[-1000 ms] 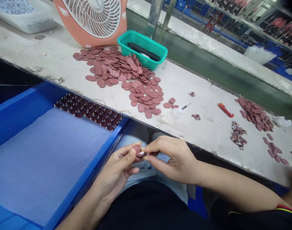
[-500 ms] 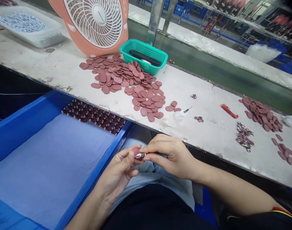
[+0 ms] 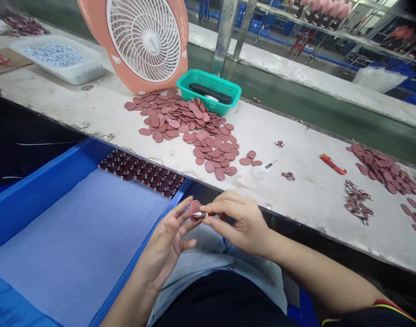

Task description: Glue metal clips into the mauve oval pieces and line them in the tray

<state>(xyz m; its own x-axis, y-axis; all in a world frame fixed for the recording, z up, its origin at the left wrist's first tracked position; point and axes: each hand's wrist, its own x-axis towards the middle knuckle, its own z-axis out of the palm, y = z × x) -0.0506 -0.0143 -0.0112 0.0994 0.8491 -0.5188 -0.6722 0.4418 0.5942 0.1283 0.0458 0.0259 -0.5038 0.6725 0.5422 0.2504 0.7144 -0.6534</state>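
Note:
Above my lap, my right hand (image 3: 240, 220) pinches a small dark-and-white part between thumb and fingertips. A reddish-brown oval piece (image 3: 195, 208) stands upright against that part; whether the two are joined, I cannot tell. My left hand (image 3: 170, 231) is open, its thumb and fingers spread, with the fingertips close beside or lightly touching the oval's left edge. On the bench ahead lies a large heap of similar oval pieces (image 3: 208, 145). A fine-tipped applicator (image 3: 271, 164) rests near a few loose ovals (image 3: 251, 158).
Left of my lap, a blue bin (image 3: 102, 290) holds rows of dark assembled pieces (image 3: 142, 174) on a pale sheet. An orange fan (image 3: 132, 79), green basket (image 3: 209, 81) and white tray (image 3: 92, 72) stand behind. To the right are a red tube (image 3: 333, 164), small brown parts (image 3: 358, 202) and more ovals (image 3: 385, 168).
My left thumb and fingers have come off the oval piece and spread apart. The right hand keeps its pinch, and the oval now stands more upright. The view has shifted slightly left.

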